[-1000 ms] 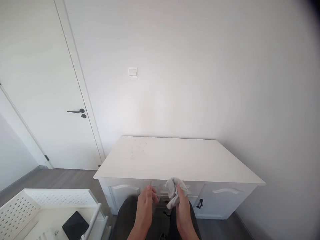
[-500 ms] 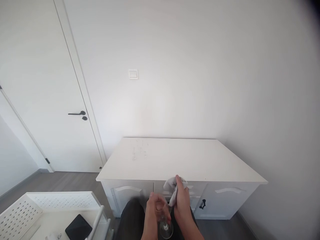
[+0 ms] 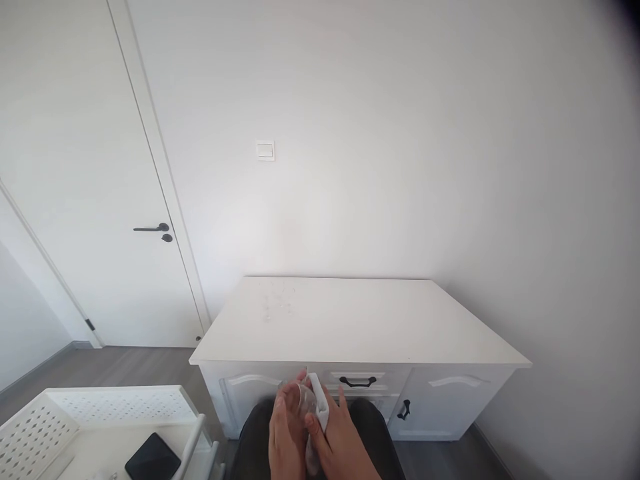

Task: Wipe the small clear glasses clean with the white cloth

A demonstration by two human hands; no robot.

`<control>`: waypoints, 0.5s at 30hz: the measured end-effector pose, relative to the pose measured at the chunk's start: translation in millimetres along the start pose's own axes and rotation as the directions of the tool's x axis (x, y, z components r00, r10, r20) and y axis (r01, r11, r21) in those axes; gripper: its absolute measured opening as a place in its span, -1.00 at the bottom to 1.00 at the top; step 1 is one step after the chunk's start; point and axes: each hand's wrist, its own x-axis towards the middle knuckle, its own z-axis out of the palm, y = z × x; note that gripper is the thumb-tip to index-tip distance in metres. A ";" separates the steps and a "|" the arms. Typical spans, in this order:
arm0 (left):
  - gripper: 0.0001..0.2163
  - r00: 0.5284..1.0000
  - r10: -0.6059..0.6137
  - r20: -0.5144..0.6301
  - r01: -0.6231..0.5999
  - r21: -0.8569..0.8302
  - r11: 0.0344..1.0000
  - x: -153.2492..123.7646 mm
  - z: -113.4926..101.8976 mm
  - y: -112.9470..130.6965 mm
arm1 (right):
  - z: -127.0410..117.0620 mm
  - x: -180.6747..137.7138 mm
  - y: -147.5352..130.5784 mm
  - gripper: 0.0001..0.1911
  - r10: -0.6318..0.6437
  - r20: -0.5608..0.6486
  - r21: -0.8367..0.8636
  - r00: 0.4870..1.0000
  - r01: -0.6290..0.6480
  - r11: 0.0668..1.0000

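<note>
Low in the view, over my dark-trousered lap, my left hand (image 3: 285,433) is wrapped round a clear stemmed glass (image 3: 300,400). My right hand (image 3: 340,437) presses a white cloth (image 3: 319,400) against the glass, its fingers curled around the cloth. Both hands touch each other in front of the white cabinet (image 3: 360,320). The glass's stem is mostly hidden between the hands.
Several small clear glasses (image 3: 277,303) stand at the cabinet top's back left. A black drawer handle (image 3: 357,382) and a door knob (image 3: 403,408) are on its front. A white perforated cart (image 3: 100,420) with a black phone (image 3: 153,460) stands at lower left. A closed door (image 3: 80,173) is on the left.
My right hand has dropped from above and brought the cloth down against the glass. The glass has turned in my left hand, and both hands have shifted slightly left.
</note>
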 end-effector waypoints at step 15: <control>-0.74 0.917 0.030 0.397 -0.007 -0.059 0.998 8.8 8.4 21.5 | -7.5 -1.5 20.1 -0.63 0.172 0.224 0.330 0.959 -0.240 0.913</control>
